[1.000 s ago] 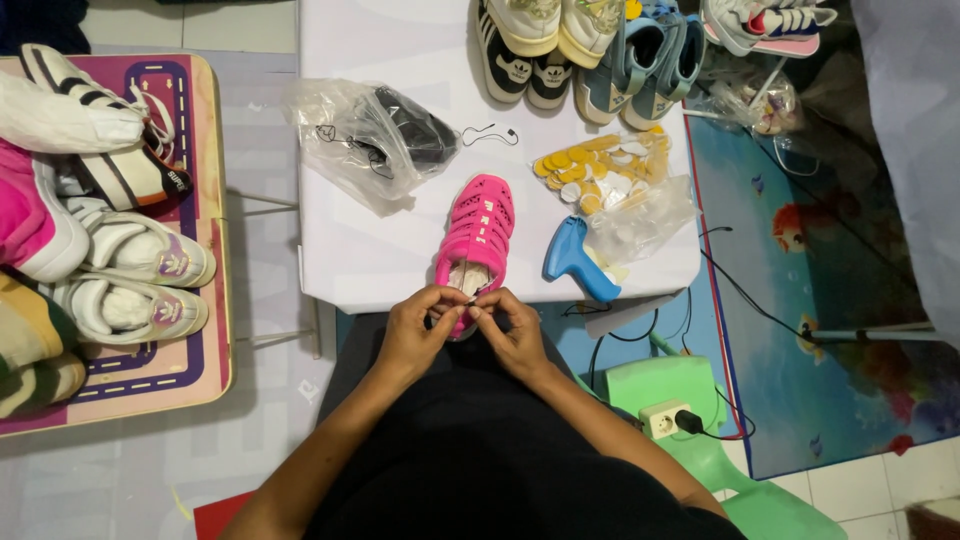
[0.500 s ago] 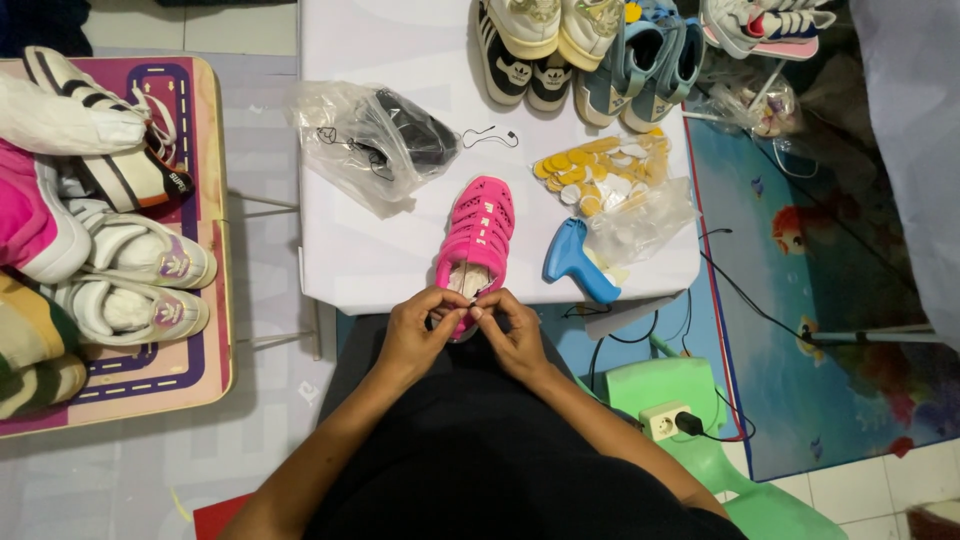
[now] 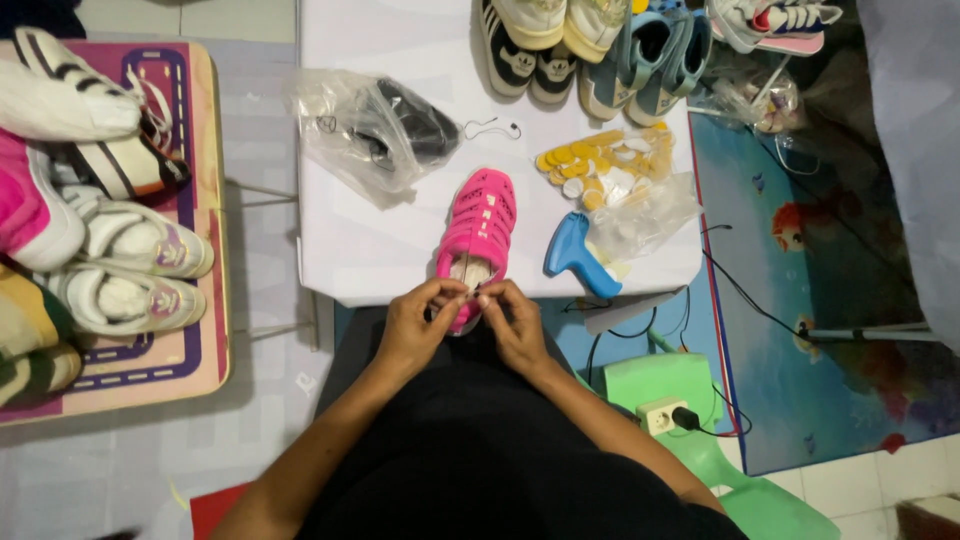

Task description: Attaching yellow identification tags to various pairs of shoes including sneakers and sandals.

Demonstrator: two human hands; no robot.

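Note:
A small pink shoe [image 3: 478, 225] with straps lies on the white table [image 3: 350, 250], its heel at the near edge. My left hand [image 3: 420, 320] and my right hand [image 3: 510, 318] meet at that heel, fingertips pinched together on a small thin piece there; what the piece is cannot be made out. A blue tagging gun [image 3: 575, 255] lies just right of the shoe, beside a clear bag of yellow and white round tags [image 3: 610, 175].
A clear plastic bag with a dark item [image 3: 375, 130] lies left of the shoe. Several pairs of shoes [image 3: 590, 40] line the table's far edge. More sneakers [image 3: 110, 240] sit on a low table at left. A green stool with a power strip [image 3: 665, 410] stands at right.

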